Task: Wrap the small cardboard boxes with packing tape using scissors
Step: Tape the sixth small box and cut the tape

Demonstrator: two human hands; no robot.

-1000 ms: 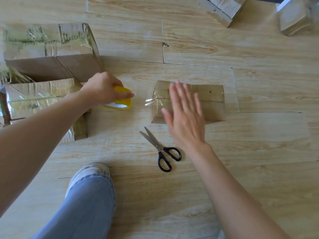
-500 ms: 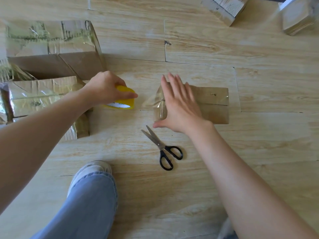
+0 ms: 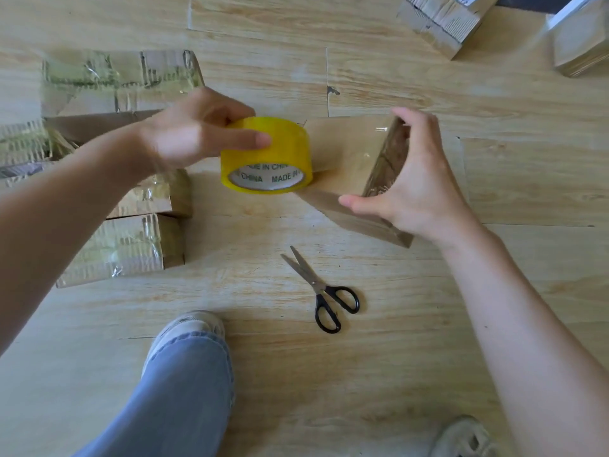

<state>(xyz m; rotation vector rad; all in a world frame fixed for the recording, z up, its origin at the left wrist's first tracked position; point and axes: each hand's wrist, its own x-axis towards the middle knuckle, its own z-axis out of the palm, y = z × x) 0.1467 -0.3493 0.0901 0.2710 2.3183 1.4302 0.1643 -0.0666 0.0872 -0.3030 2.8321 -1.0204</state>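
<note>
Left hand [image 3: 194,140] is gripping the tape roll [image 3: 273,159], right hand [image 3: 418,189] is clasping the tilted box [image 3: 342,150]; taut tape should prevent wrinkles.

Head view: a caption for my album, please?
Left hand holds a yellow packing tape roll beside a small cardboard box gripped by the right hand, scissors nearby.

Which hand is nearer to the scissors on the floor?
Right. The right hand holds the box just beyond the scissors; the left hand grips the tape farther off, up and to the left.
</note>
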